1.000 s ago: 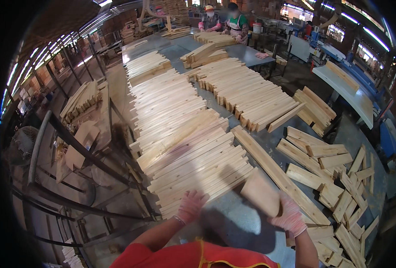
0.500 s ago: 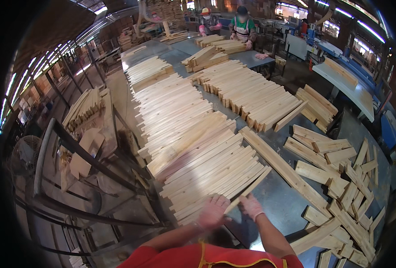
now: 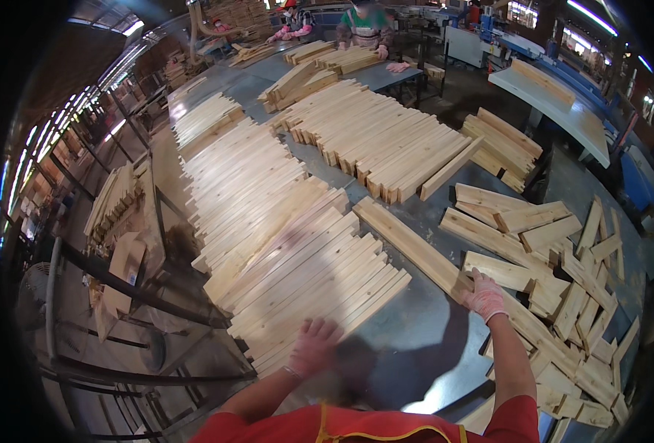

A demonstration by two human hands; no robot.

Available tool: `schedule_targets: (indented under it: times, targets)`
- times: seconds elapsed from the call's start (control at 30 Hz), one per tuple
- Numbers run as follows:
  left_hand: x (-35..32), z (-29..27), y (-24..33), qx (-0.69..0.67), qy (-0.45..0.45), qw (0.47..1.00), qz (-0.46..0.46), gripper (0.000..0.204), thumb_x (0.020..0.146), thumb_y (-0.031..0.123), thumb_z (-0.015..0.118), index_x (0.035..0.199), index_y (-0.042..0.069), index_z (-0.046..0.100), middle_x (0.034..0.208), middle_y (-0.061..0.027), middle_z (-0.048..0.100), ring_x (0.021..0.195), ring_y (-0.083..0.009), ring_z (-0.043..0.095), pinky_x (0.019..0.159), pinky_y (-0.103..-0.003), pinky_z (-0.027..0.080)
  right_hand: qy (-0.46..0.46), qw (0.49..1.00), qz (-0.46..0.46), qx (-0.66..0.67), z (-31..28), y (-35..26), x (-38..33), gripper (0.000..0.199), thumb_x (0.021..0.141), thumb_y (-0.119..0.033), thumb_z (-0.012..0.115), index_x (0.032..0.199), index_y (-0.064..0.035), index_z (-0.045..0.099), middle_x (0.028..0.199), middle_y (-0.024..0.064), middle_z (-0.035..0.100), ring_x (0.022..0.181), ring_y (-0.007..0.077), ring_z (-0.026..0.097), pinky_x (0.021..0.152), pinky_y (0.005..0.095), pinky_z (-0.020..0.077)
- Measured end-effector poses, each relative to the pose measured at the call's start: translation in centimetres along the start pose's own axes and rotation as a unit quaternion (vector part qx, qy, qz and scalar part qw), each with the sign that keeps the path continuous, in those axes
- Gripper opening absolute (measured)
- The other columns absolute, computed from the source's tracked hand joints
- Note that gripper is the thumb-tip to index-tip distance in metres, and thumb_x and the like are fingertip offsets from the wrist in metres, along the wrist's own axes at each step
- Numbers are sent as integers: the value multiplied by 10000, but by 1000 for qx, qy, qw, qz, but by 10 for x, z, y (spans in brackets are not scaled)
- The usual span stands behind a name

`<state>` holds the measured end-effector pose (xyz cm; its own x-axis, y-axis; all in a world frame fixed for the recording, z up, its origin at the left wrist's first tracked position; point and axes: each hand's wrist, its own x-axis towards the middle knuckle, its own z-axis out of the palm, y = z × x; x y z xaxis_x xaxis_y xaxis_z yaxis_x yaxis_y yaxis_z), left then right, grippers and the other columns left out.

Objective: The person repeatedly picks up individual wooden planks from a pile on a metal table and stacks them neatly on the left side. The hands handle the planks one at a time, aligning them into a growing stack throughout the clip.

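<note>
Pale wooden slats (image 3: 283, 244) lie side by side in a long row on the dark metal table (image 3: 415, 336). My left hand (image 3: 316, 347), in a pinkish glove, is at the near end of this row, its fingers apart and nothing in them. Over to the right, my gloved right hand (image 3: 483, 295) has its fingers bent over a long wooden board (image 3: 408, 244) that slants across the table. Part of the board is hidden beneath that hand. Loose short wood pieces (image 3: 511, 277) lie in a jumble just beyond it.
A second row of slats (image 3: 379, 136) and a stacked bundle (image 3: 508, 148) lie farther off. Two people (image 3: 364, 29) in gloves work at the table's far end. A curved metal rail (image 3: 142, 292) stands at left, beside a side bench with wood.
My right hand has left the slat at the row's near edge and moved right to the long board. My left hand has drawn slightly left. The whole view has shifted.
</note>
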<state>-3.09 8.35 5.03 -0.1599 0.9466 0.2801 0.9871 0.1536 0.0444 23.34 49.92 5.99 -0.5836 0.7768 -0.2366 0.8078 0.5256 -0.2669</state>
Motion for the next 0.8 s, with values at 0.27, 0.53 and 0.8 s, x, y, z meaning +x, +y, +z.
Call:
schedule_targets:
  times: [0.27,0.53,0.8]
  targets:
    - [13,-9,9,25,-26,999,-6,326,838,200,707,1160,161,676,1187,-66,638,1146,-302,616,1026,-498,467,-195,978,-44,-58,-5,-22,18,1080,808,-661,778,1636,-72,410,1568,231,565,1449,370,551,1229,493,378]
    - [15,-9,15,16,-15,1000,-11,355,793,186,701,1147,181,668,1155,-51,628,1107,-278,612,978,-479,470,-39,989,-111,-90,28,-27,-67,1078,757,-579,850,1643,-138,424,1566,217,555,1516,383,452,1258,613,266]
    - [6,0,-9,12,18,1000,16,391,797,216,707,1185,184,668,1148,-48,613,1112,-279,592,1003,-458,453,43,965,-45,255,64,-12,-47,709,795,-368,836,1425,-108,645,1369,200,667,1180,315,658,1043,481,485]
